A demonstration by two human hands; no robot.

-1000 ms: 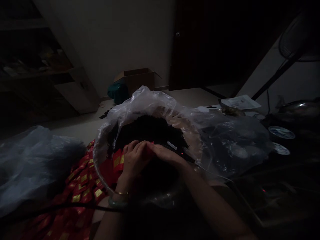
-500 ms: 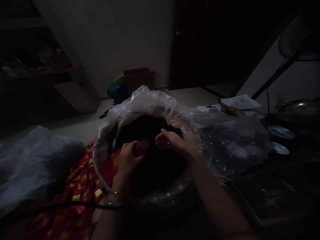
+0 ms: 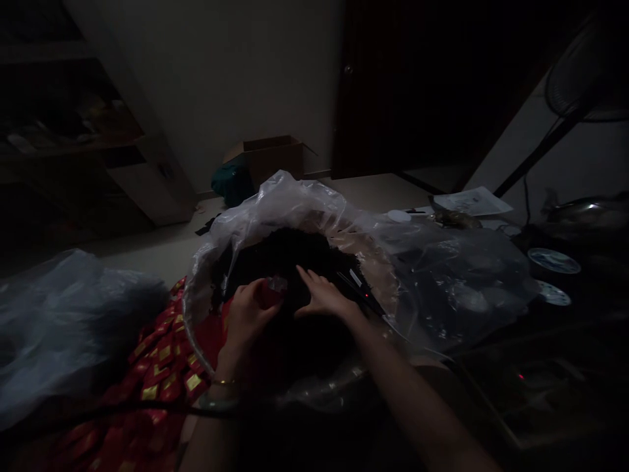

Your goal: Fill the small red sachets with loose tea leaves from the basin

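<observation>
My left hand (image 3: 243,316) grips a small red packet (image 3: 270,295) whose clear plastic mouth points up and to the right. Beside it, my right hand (image 3: 322,296) is open, thumb apart from the fingers, over a dark heap of loose, leaf-like stuff (image 3: 289,248). A round container lined with clear plastic (image 3: 190,321) holds this heap; its lower part is too dark to make out. Right of my right hand, a dark slim device (image 3: 362,296) with a red light and a pale cable lies inside the rim. More red packaging (image 3: 211,335) shows under my left wrist.
Many red and gold packets (image 3: 160,357) are piled at the left, near a large clear plastic bag (image 3: 69,321). Another plastic sheet (image 3: 462,275) spreads to the right, with papers (image 3: 474,200) behind. A cardboard box (image 3: 275,157) stands by the wall; a fan (image 3: 584,92) is upper right.
My right hand has moved down and left, and its fingers have spread. The dark device with the red light now shows beside it. My left hand still holds the packet, almost unmoved.
</observation>
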